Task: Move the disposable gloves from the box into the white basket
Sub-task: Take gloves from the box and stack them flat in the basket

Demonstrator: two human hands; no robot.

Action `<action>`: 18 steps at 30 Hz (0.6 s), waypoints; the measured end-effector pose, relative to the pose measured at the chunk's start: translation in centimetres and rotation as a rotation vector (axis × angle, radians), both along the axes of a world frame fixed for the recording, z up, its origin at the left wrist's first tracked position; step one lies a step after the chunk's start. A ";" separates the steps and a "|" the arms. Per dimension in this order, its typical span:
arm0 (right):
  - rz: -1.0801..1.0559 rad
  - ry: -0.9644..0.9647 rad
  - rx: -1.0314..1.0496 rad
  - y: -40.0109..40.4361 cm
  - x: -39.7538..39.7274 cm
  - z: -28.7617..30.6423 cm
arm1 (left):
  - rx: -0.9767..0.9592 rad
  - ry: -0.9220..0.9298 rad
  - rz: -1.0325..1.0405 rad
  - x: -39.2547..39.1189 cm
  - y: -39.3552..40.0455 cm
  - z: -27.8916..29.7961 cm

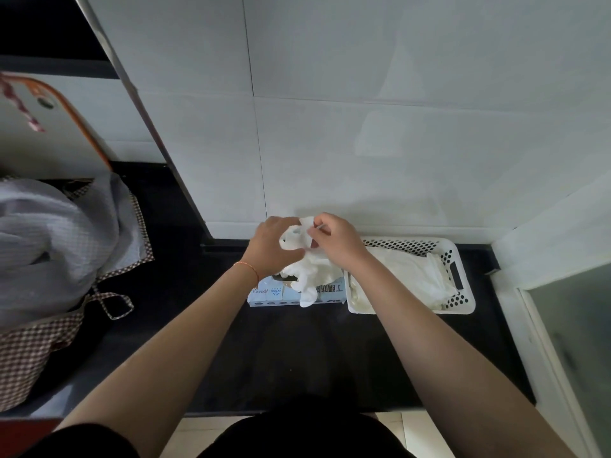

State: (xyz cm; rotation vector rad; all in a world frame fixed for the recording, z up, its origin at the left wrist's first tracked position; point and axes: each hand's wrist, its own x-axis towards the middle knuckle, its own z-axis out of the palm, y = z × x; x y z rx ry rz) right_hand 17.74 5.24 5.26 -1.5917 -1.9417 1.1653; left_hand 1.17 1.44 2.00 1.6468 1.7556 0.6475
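A blue and white glove box (277, 294) lies on the black counter near the wall. A bunch of white disposable gloves (312, 274) hangs from both my hands over the box, its lower end draped down the box front. My left hand (274, 247) grips the bunch from the left. My right hand (334, 239) pinches the top of the bunch from the right. The white perforated basket (461, 292) stands right beside the box on its right, with more white gloves (416, 276) lying inside it.
A checked fabric basket (29, 352) holding grey cloth (56, 239) stands at the left of the black counter (297, 358). A tiled wall (363, 143) rises just behind the box and basket. A white frame with glass (568, 325) borders the right side.
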 end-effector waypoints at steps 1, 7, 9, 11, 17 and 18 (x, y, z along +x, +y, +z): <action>0.003 0.019 -0.009 -0.1 -0.3 0.0 | 0.050 0.001 0.003 0.4 0.1 0.3; 0.011 0.048 -0.082 -0.8 0.4 -0.4 | 0.022 -0.093 0.178 0.0 0.0 1.5; 0.045 -0.077 -0.072 -0.8 0.9 -1.1 | 0.012 -0.135 0.215 -0.5 -0.3 1.4; 0.051 -0.184 -0.060 -0.9 1.4 -1.7 | 0.004 -0.164 0.263 -1.0 -0.4 1.0; 0.184 -0.548 -0.129 -0.8 2.1 -2.4 | -0.069 -0.195 0.351 -1.8 -1.1 -0.1; 0.172 -0.546 -0.116 -0.8 2.1 -2.4 | -0.070 -0.180 0.365 -1.8 -1.1 -0.2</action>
